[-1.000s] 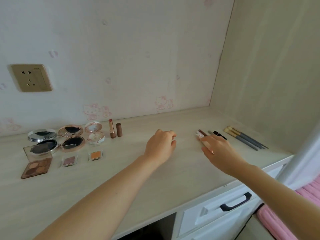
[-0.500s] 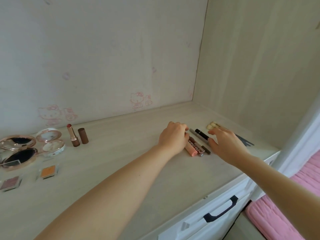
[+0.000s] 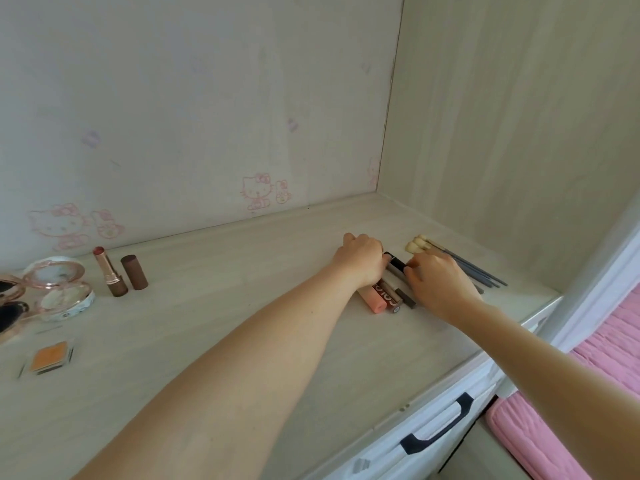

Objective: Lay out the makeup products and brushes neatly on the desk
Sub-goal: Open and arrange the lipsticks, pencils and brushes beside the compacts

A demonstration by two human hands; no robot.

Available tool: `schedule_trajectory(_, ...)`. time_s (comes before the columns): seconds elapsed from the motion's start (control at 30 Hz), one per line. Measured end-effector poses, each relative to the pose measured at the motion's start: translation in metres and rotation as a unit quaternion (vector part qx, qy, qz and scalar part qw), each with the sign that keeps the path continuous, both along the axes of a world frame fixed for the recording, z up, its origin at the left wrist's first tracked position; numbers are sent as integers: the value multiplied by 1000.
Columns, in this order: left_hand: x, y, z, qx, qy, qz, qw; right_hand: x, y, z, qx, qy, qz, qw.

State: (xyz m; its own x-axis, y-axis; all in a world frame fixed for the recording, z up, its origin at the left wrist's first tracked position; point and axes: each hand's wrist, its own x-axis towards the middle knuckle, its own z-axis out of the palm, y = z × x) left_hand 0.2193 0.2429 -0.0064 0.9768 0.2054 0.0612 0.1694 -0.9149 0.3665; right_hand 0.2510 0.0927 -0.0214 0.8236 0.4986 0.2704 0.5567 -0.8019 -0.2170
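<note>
Now both hands' fingers — left [image 3: 362,259], right [image 3: 438,284] — curled round the cosmetic tubes [image 3: 388,294].

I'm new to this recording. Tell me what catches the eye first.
Two hands, left and right, meet over a row of tubes at the desk's right end. Brushes lie just beyond them, and an open lipstick stands by its cap far left.
</note>
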Motion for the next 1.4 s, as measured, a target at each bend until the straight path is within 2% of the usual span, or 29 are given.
schedule_trajectory(0.2, 0, -3, 0, -28, -18, 6, 999, -1, 2, 0, 14, 4, -12, 1000)
schedule_trajectory(0.43, -10, -14, 16, -130, -125, 45, 983, -13, 3, 8, 78, -5, -24, 997)
schedule_trajectory(0.6, -29, -8, 33, -311, -175, 81, 931, -30, 7, 23, 200, 12, -8, 980)
schedule_trajectory(0.8, -84, 9, 47, -430, -206, 72, 876, -67, 22, 41, 294, 27, 33, 955)
schedule_trajectory(0.9, -116, 23, 51, -449, -218, 74, 863, -91, 34, 49, 300, 48, 57, 951)
schedule_trajectory(1.07, -176, 46, 56, -446, -213, 90, 865, -134, 55, 55, 330, 93, 107, 933)
schedule_trajectory(1.3, -264, 77, 47, -458, -224, 149, 847, -203, 103, 49, 396, 236, 152, 874)
schedule_trajectory(1.4, -301, 96, 40, -437, -233, 174, 851, -232, 125, 41, 381, 264, 177, 868)
